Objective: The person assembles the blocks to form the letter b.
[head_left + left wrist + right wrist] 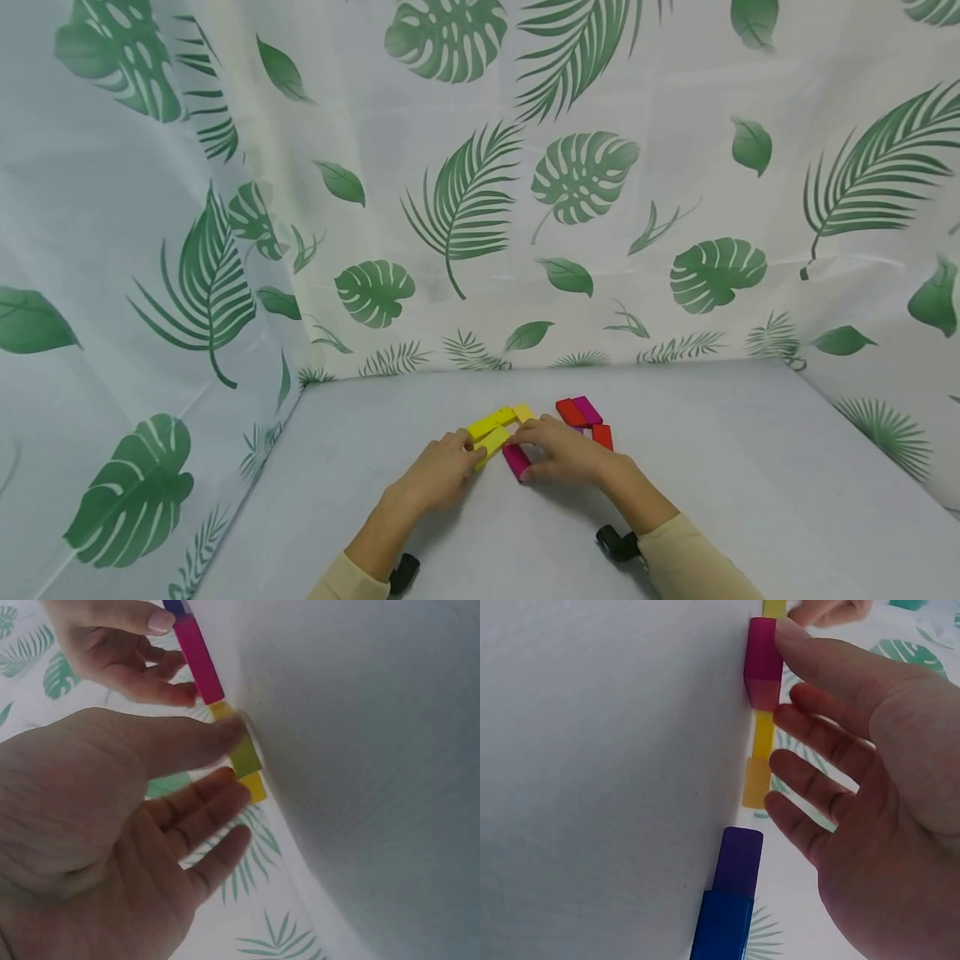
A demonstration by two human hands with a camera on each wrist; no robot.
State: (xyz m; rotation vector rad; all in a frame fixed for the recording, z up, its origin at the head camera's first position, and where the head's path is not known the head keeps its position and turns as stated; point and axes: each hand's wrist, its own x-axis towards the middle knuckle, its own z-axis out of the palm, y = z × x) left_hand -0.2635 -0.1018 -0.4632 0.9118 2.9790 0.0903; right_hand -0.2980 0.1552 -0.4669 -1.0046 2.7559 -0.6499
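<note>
My left hand (441, 468) grips a yellow block (493, 444) at its near end, the thumb (202, 741) lying along one side. My right hand (564, 452) pinches a magenta block (516, 462) that lies slanted just right of the yellow one. In the right wrist view the thumb tip sits at the top of this magenta block (763, 660), while the other fingers spread loosely beside it. Another yellow block (486, 426) and a lighter yellow block (523, 412) lie just beyond, close together. The right fingers partly cover this group.
Right of the right hand lie a red block (570, 412), a second magenta block (587, 409) and another red block (602, 437). The right wrist view also shows a purple block (738, 862) and a blue block (724, 926). Leaf-printed sheets surround the white table (360, 433).
</note>
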